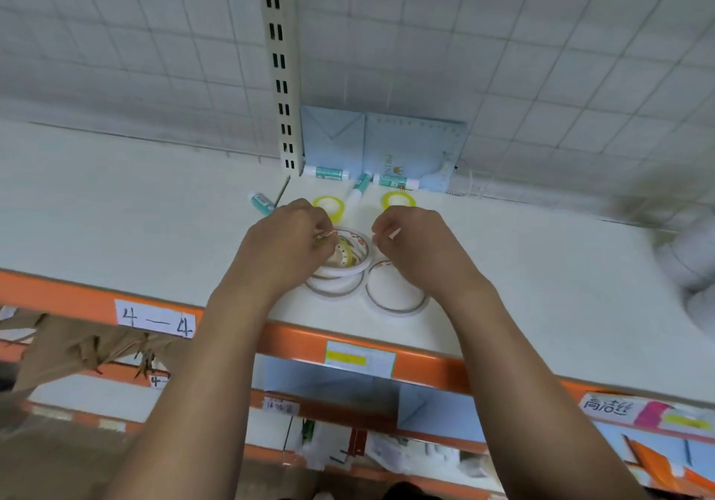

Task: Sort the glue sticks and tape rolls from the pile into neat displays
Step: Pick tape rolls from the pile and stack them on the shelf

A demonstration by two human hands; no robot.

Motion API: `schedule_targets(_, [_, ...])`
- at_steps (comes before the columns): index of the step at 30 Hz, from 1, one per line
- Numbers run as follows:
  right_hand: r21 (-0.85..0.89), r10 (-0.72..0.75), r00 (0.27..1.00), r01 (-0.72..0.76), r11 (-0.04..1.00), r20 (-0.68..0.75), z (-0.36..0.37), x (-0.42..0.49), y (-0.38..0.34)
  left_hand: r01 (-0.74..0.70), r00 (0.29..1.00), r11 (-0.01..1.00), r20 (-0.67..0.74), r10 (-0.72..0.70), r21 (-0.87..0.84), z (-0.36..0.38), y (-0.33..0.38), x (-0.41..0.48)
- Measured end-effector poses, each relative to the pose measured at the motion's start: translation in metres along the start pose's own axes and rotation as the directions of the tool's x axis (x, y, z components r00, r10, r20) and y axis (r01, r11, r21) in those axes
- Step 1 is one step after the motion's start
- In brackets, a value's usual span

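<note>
On the white shelf point(154, 209) lies a heap of thin white tape rolls point(340, 279) with small patterned rolls point(354, 246) on top. My left hand point(288, 240) pinches a thin roll at the heap's left edge. My right hand point(410, 242) pinches a small white piece near the heap's right side. A single thin roll point(394, 290) lies flat under my right wrist. Two yellow tape rolls point(327, 205) point(398, 201) sit behind my hands. Teal and white glue sticks point(327, 173) point(394, 181) point(358, 190) point(261, 202) lie near the back.
A slotted metal upright point(280, 74) rises from the shelf's back. Blue cards point(387, 147) lean against the wire grid wall. A blurred white fan point(692, 263) stands at the right. The orange shelf edge point(294, 339) carries paper labels; lower shelves hold mixed stationery.
</note>
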State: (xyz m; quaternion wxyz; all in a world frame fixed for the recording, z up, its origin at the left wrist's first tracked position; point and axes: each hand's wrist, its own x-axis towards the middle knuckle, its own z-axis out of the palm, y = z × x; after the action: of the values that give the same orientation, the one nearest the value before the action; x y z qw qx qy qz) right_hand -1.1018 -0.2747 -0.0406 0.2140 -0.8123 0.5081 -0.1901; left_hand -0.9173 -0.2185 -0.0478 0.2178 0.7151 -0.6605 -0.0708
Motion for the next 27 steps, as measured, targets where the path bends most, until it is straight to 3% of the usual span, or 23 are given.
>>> schedule_targets(10, [-0.065, 0.024, 1.000, -0.024, 0.998, 0.002, 0.011, 0.031, -0.001, -0.015, 0.997, 0.999, 0.073, 0.011, 0.050, 0.012, -0.010, 0.054])
schedule_targets(16, [-0.164, 0.161, 0.985, -0.170, 0.972, -0.064, 0.002, 0.053, 0.021, 0.033, 0.977, 0.996, 0.205, -0.051, 0.088, 0.025, -0.014, 0.079])
schedule_targets(23, [-0.207, 0.287, 0.958, -0.286, 0.936, -0.026, 0.016, 0.079, 0.032, 0.052, 0.995, 0.997, 0.083, -0.048, -0.049, 0.022, -0.010, 0.078])
schedule_targets(27, [-0.237, 0.285, 0.958, -0.280, 0.930, -0.015, 0.020, 0.084, 0.032, 0.013, 0.998, 0.996, 0.068, -0.007, -0.084, 0.017, 0.001, 0.070])
